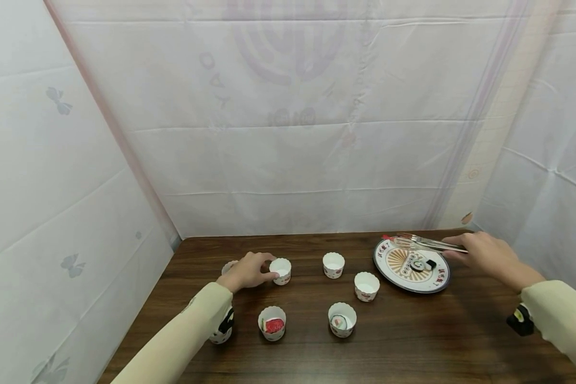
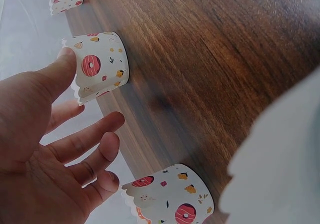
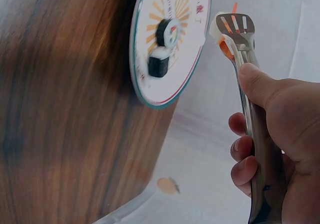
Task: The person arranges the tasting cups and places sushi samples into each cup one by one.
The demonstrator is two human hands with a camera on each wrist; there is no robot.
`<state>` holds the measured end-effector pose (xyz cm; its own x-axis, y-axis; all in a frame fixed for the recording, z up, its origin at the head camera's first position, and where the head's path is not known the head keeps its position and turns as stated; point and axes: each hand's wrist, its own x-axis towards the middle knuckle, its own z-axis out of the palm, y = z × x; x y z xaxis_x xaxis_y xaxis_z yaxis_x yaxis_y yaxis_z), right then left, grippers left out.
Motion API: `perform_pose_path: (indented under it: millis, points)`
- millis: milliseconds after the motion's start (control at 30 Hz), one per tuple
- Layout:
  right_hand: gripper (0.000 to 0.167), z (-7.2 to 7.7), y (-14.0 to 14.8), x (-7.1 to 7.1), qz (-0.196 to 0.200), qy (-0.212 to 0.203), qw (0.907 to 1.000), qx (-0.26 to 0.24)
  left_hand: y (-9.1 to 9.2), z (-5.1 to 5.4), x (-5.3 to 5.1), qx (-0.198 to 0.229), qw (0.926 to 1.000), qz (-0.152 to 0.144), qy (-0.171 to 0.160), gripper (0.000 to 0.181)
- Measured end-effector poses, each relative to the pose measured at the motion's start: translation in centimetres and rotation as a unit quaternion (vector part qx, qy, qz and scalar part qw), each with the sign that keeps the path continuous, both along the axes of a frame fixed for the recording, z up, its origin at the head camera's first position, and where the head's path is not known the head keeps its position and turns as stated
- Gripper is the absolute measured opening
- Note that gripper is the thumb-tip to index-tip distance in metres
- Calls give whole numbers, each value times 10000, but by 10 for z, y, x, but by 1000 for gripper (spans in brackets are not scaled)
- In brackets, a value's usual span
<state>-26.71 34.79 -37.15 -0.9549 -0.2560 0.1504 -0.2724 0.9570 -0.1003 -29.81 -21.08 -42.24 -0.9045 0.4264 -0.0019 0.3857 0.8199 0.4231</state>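
My left hand [image 1: 250, 271] is at a white paper baking cup [image 1: 280, 272] with a scalloped rim and donut print. In the left wrist view its thumb and forefinger pinch the cup [image 2: 97, 64] near the rim, while the other fingers are spread loosely. My right hand [image 1: 492, 258] grips metal tongs [image 3: 255, 119] with slotted ends. A white and orange food piece [image 3: 222, 34] sits between the tong tips. The tongs are above a round patterned plate [image 1: 393, 274], on which lie a sushi roll [image 3: 167, 33] and a black-wrapped piece [image 3: 158, 62].
Several more paper cups stand on the dark wooden table [image 1: 297, 362]. One cup [image 1: 272, 333] contains a red-topped piece, another cup [image 1: 342, 328] a sushi roll. Cups [image 1: 333, 269] stand between hand and plate. One cup [image 1: 221, 337] is partly hidden under the left forearm. White cloth [image 1: 288, 160] hangs behind.
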Motion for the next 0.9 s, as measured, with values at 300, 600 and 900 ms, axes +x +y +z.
perform_pose_path:
  millis: [300,600,900]
  points:
    - [45,11,-25,2,398,295,9988,-58,-1,1,0,-57,10000,42,7,47]
    - [45,15,-54,3,580,519,9969,-105,-1,0,0,-45,10000,86,15,45]
    - [41,22,-84,5,925,581,9940,-83,-2,0,1,-56,9999,82,48,45]
